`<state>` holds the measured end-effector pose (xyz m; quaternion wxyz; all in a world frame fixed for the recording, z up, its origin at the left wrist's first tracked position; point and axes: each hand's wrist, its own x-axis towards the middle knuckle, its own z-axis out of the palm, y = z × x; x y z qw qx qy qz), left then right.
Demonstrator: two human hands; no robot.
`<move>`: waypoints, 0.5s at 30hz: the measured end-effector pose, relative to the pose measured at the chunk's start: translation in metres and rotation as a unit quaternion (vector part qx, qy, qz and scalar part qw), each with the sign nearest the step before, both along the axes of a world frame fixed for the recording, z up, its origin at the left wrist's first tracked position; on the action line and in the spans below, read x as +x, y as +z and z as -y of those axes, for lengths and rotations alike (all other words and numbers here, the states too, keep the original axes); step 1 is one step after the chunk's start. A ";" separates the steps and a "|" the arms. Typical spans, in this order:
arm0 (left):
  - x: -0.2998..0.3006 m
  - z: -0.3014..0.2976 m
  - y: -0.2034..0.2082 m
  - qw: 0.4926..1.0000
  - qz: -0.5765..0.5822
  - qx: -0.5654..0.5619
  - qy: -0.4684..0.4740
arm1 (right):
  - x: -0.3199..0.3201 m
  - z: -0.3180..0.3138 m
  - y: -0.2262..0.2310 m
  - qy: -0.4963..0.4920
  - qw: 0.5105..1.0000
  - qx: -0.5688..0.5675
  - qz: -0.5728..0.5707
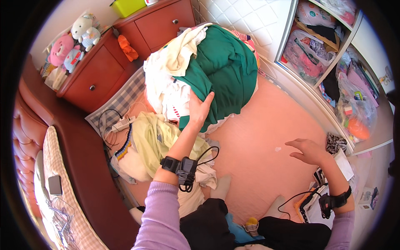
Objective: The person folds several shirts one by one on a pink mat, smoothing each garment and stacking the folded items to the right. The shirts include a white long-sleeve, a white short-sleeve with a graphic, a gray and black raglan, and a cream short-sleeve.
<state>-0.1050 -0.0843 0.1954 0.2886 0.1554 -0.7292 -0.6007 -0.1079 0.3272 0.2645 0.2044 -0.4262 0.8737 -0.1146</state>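
A pink sheet (266, 129) spreads beneath a broad pile (204, 73) of clothes and cloths, heaped ahead of the person near the red drawers (156, 27). Largest in the heap is a green cloth (231, 62), draped over its right side; a white garment (156, 85) covers the left, with a cream cloth (183, 52) above it. Nearer the person, left of the outstretched forearm, lies a crumpled yellow cloth (154, 133).

The step in hand appears to be handling the green cloth. The left hand (201, 107) touches its near left edge, where it meets the white garment; whether the fingers grip or merely press cannot be told. The right hand (309, 151) holds nothing, its fingers loosely spread, well apart from the green cloth, to that cloth's right and nearer the person. A two-handed hold would, by judgement, call for bringing the right hand across to the cloth's near right edge. A small white scrap (278, 148) lies on the sheet near the right fingertips.
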 end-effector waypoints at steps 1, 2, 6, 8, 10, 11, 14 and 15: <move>0.000 -0.002 0.000 0.996 -0.013 -0.085 0.033 | 0.001 0.001 -0.002 0.000 1.000 0.004 0.008; 0.000 -0.002 0.004 0.985 -0.007 -0.157 0.065 | 0.001 0.002 -0.003 0.000 1.000 0.008 0.014; -0.003 0.022 0.035 0.876 -0.089 -0.390 0.270 | 0.003 0.001 -0.008 0.000 0.999 0.032 0.030; -0.010 0.055 0.058 0.813 -0.083 -0.470 0.332 | 0.004 -0.002 -0.010 -0.005 0.999 0.038 0.025; -0.016 0.090 0.074 0.710 -0.009 -0.595 0.376 | 0.005 -0.005 -0.012 -0.005 0.999 0.039 0.023; -0.018 0.104 0.078 0.776 0.066 -0.559 0.286 | 0.006 -0.006 -0.014 -0.004 0.999 0.037 0.022; -0.025 0.116 0.065 0.852 0.183 -0.476 0.120 | 0.005 -0.009 -0.017 -0.002 0.999 0.038 0.021; -0.025 0.108 0.055 0.850 0.197 -0.471 0.129 | 0.005 -0.009 -0.018 -0.003 0.999 0.040 0.021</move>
